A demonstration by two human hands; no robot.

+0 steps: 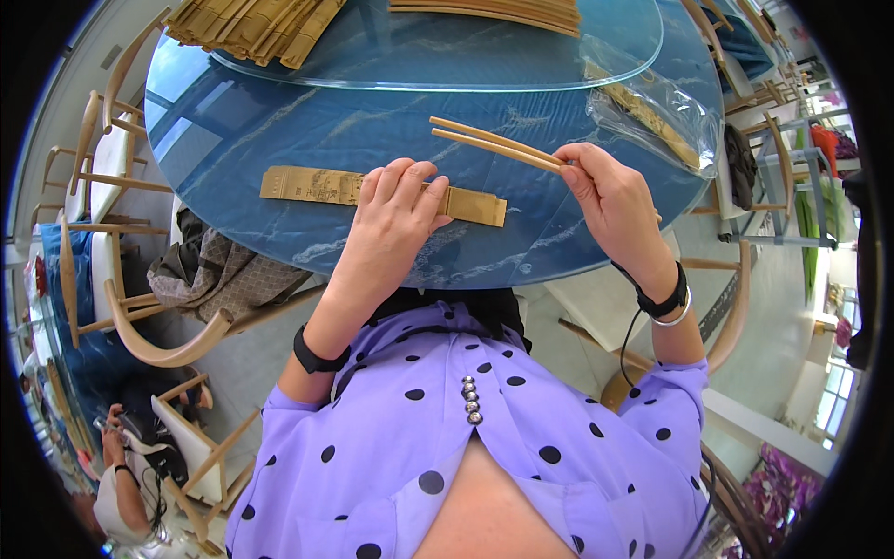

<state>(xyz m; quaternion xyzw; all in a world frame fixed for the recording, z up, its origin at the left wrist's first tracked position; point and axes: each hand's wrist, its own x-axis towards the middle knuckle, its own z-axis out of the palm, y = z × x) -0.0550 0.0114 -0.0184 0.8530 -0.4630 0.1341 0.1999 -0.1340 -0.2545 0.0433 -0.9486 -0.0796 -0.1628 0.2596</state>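
Hands with chopsticks and a paper sleeve at a blue table

The left hand (396, 200) lies flat, fingers together, pressing a long tan sleeve (382, 193) against the table (279, 130), near the table's front edge; the right hand (610, 200) is closed on one end of the chopsticks (494, 144), which slant up and left over the table just beyond the sleeve's right end. A glass turntable (447, 61) sits on the table's far part, with stacks of sleeves (256, 26) on it, and a clear bag (652, 107) rests at the table's right edge beyond the right hand
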